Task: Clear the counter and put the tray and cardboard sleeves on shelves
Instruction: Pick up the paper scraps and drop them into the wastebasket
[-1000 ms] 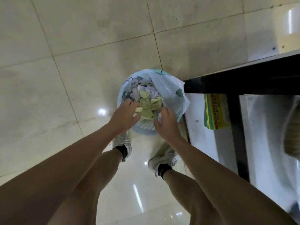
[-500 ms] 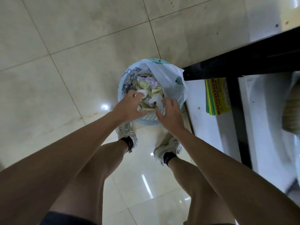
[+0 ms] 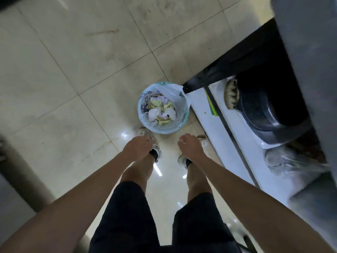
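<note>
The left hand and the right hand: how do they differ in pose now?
The left hand hangs with its back to the camera, fingers curled downward; the right hand is turned so its curled fingers show, loosely fisted. Both hang apart, below the waste basket in the picture, not touching it, and nothing shows in either.

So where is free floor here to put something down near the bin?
Free: the tiles left of the bin and beyond it. Crowded: the low shelf right of it, holding a pan and a bag.
</note>
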